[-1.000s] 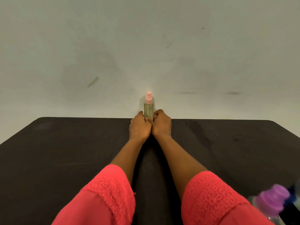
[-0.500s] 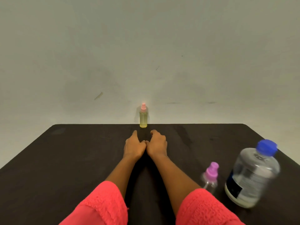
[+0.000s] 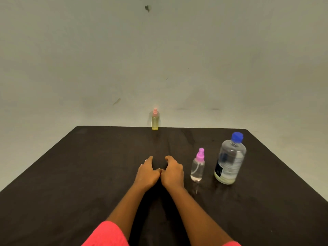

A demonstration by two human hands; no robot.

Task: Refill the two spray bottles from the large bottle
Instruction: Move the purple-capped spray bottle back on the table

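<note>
Matte dark table (image 3: pixel 88 174) holds a clear, round-shouldered large bottle (image 3: pixel 230 160).

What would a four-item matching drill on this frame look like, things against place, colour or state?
Things
1. large bottle
2. purple-topped spray bottle
3. pink-topped spray bottle
4. left hand

Descriptions
A. at the far edge of the table, yellowish liquid
B. blue cap, farthest right
C. beside the right hand, holding nothing
D. clear liquid, between the right hand and the large bottle

Pairs: 1-B, 2-D, 3-A, 4-C
</note>
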